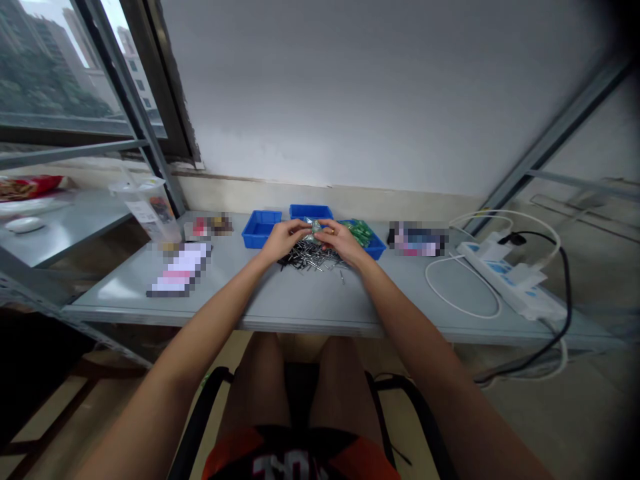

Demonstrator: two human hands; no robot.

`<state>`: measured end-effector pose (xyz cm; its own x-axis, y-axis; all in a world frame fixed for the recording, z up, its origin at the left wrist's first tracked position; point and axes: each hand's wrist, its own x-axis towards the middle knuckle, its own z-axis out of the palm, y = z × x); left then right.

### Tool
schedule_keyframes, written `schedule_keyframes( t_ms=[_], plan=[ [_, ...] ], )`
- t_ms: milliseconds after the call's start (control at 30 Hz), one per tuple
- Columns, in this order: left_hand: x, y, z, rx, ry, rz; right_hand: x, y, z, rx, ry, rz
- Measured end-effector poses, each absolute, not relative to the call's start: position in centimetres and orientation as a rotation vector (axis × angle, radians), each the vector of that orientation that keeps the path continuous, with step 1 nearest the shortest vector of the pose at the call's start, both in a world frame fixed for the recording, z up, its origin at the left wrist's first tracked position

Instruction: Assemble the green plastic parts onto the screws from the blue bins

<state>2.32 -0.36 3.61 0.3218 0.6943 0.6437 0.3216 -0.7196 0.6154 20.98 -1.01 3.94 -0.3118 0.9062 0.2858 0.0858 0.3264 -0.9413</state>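
My left hand [284,240] and my right hand [343,241] meet above the middle of the table, fingers closed on a small clear, shiny plastic bag [312,229] between them. What the bag contains is too small to make out. Beneath both hands lies a loose pile of thin metal pins or rivets [313,259], some silver and some dark. One single silver piece [343,277] lies apart, in front of my right hand. Just beyond that hand, green packets [361,233] fill a blue tray [378,249].
Two more blue trays stand at the back, one left [261,233] and one centre [311,212]. A phone [181,268] and a lidded plastic cup [150,212] are on the left. At right are a blurred-out object [418,240], a white power strip [515,283] and looping cables [431,288].
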Motion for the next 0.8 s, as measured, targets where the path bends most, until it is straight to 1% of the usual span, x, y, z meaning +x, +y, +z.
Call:
schedule_keyframes(
  t_ms=[467, 667, 800],
  plan=[
    [2.6, -0.69, 3.75, 2.185, 0.937, 1.401, 20.79, -1.37, 4.23, -0.887, -1.631, 1.067],
    [2.79, -1.18, 4.27, 2.01, 0.895, 1.398, 20.7, -1.43, 4.41, -0.878, -1.615, 1.03],
    [2.55, -0.79, 4.24, 1.909, 0.903, 1.31, 20.76, -1.28, 4.41, -0.894, -1.627, 0.983]
  ],
)
